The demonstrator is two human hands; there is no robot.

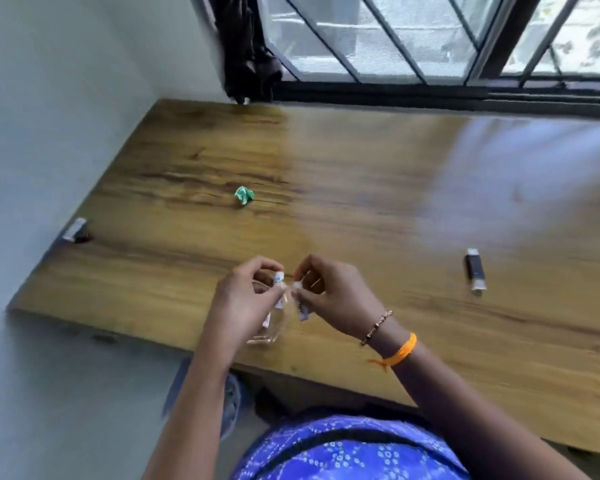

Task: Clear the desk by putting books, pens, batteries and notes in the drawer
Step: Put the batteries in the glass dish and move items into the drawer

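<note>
At the far left edge of the table [361, 161], against the wall, lies a small dark-and-silver object [75, 230], probably a battery, though blur makes it hard to be sure. Further in, a crumpled green note [244, 195] sits alone on the wood.

Near the front edge, both hands work close together. The left hand [246, 299] has its fingers curled round a small clear plastic case [269, 323], with a small white-labelled cylinder [278, 277] pinched at the fingertips. The right hand [329, 292] pinches another small white-labelled cylinder [300, 306], its tip almost touching the other. These look like batteries being gathered into the case.

Well apart to the right lies a black-and-silver stick [475, 270].

The step in hand seems to be collecting batteries; no drawer is in view. The next move calls for seating both pieces, then fetching the scattered items without dropping the case.
</note>
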